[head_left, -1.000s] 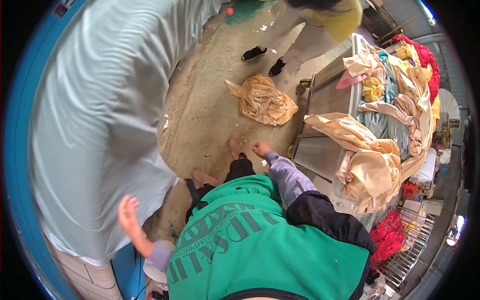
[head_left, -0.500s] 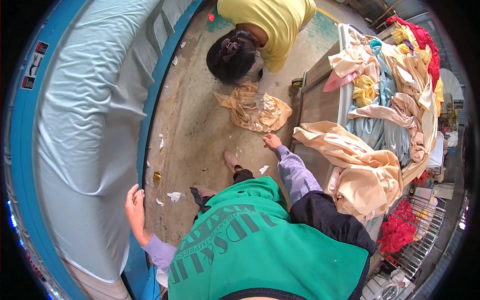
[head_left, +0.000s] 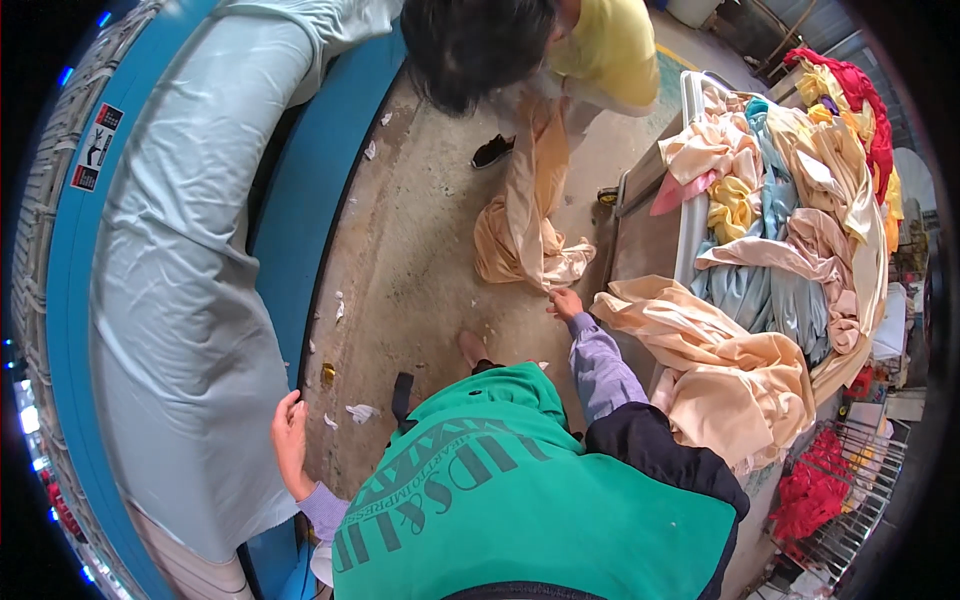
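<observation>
Thumb and fingers of my right hand [head_left: 567, 304] are closed on the lower edge of a shiny beige cloth [head_left: 527, 225]. The cloth hangs in a long twist from the other person's hands, and its lower part bunches near the floor. That person [head_left: 607, 52], in a yellow top, bends over it at the far side; their grip is mostly hidden. My left hand [head_left: 290, 438] holds nothing, its fingers loosely apart, beside the pale blue fabric [head_left: 180, 330] draped over a blue machine frame [head_left: 310, 160].
A large bin [head_left: 650, 222] on wheels at the right is heaped with beige, yellow, blue and red cloths. More beige cloth [head_left: 725, 375] spills over its near side. A metal wire rack [head_left: 850, 500] holds red cloth. White scraps [head_left: 362, 411] lie on the concrete floor.
The other person has raised the beige cloth from the floor into a hanging twist. My right hand has taken its edge. The pale blue fabric has drawn leftward, baring more blue frame.
</observation>
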